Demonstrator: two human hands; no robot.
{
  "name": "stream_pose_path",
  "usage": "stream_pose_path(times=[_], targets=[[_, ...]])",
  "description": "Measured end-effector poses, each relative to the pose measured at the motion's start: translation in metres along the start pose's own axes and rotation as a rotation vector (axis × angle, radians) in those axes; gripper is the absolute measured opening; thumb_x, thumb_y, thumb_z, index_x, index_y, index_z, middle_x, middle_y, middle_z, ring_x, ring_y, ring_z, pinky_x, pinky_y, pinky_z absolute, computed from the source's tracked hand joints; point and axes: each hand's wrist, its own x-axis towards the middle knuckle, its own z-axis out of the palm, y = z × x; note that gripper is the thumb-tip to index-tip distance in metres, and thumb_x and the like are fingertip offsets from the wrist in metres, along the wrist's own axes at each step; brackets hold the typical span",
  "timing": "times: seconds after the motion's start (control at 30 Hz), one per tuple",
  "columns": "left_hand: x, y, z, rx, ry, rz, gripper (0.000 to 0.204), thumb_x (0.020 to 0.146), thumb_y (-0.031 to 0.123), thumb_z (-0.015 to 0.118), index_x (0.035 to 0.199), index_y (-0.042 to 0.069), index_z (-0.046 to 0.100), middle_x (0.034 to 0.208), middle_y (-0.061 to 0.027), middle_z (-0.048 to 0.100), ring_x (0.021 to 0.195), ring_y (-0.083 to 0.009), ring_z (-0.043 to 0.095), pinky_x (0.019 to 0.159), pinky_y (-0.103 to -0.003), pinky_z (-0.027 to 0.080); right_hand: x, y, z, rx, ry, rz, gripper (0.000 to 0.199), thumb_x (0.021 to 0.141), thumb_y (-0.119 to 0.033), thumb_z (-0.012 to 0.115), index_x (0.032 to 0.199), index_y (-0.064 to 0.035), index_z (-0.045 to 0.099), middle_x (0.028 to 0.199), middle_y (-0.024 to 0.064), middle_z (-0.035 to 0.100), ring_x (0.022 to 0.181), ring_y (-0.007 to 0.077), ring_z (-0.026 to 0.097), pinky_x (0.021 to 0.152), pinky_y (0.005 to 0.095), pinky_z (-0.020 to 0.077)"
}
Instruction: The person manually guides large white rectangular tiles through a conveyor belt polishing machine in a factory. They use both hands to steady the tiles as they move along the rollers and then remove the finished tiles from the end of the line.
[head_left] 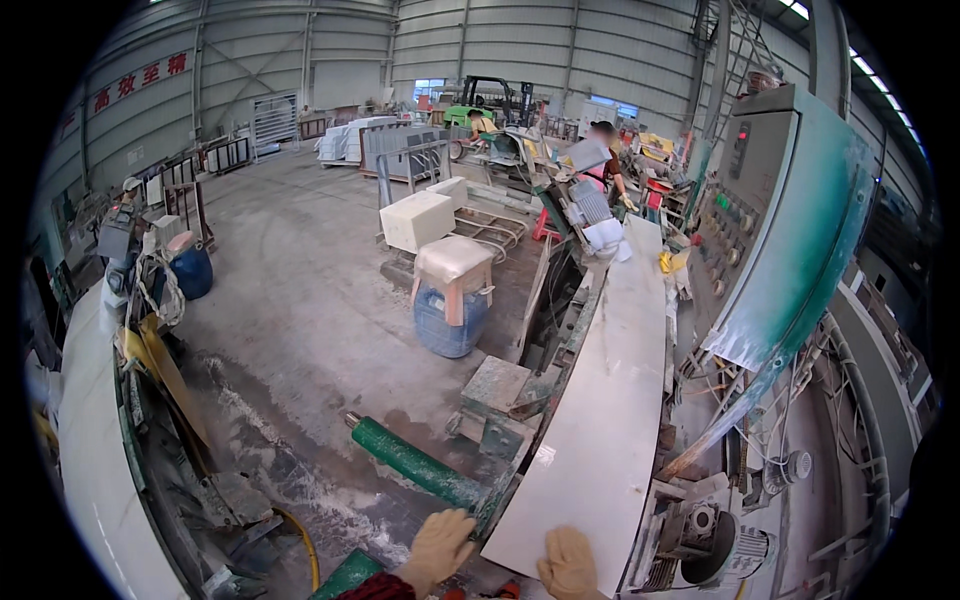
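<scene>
A long white stone slab (590, 410) runs away from me along a machine bed. My right hand (568, 562), in a tan work glove, rests on the slab's near end with its fingers lying flat on the surface. My left hand (442, 545), gloved the same way, is held just left of the slab's near corner. Its fingers are stretched out and nothing shows in them. Just beyond the left hand lies a green roller (420, 463), sticking out from the machine frame to the left. Whether the left hand touches the frame, I cannot tell.
A tall control cabinet (765, 215) and a motor (735, 550) stand right of the slab. To the left are a blue drum (450, 325) with a padded top, a white block (418, 221) and another pale slab (95, 430). A co-worker (612, 170) stands beyond the slab's far end.
</scene>
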Motion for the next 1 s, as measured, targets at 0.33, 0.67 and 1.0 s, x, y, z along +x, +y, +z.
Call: stream_pose_path(times=[0.33, 0.67, 1.0], targets=[[-0.138, -0.028, -0.029, 0.092, 0.117, -0.394, 0.045, 0.114, 0.024, 0.078, 0.154, 0.006, 0.071, 0.154, -0.0229, 0.072, 0.145, -0.0501, 0.064, 0.128, -0.059, 0.05, 0.081, -0.068, 0.0, 0.155, -0.074, -0.22, 0.067, 0.115, -0.036, 0.076, 0.168, 0.004, 0.063, 0.171, 0.0324, 0.064, 0.16, 0.0544, 0.059, 0.14, 0.0628, 0.0451], [-0.21, 0.027, -0.021, 0.071, 0.201, -0.543, 0.039, 0.114, 0.019, 0.078, 0.15, 0.005, 0.078, 0.149, -0.0223, 0.077, 0.142, -0.049, 0.068, 0.126, -0.057, 0.053, 0.068, -0.031, 0.004, 0.131, -0.097, -0.337, 0.065, 0.12, -0.04, 0.072, 0.169, 0.0012, 0.066, 0.173, 0.0288, 0.066, 0.163, 0.0512, 0.06, 0.142, 0.0593, 0.0446], [-0.333, 0.028, 0.028, -0.104, 0.148, -1.226, 0.059, 0.111, 0.043, 0.078, 0.157, 0.007, 0.081, 0.148, -0.028, 0.084, 0.141, -0.0529, 0.076, 0.121, -0.06, 0.061, -0.007, 0.044, -0.025, 0.218, -0.05, -0.254, 0.063, 0.113, -0.033, 0.078, 0.166, 0.0001, 0.069, 0.168, 0.0311, 0.069, 0.159, 0.0541, 0.062, 0.14, 0.0627, 0.0452]])
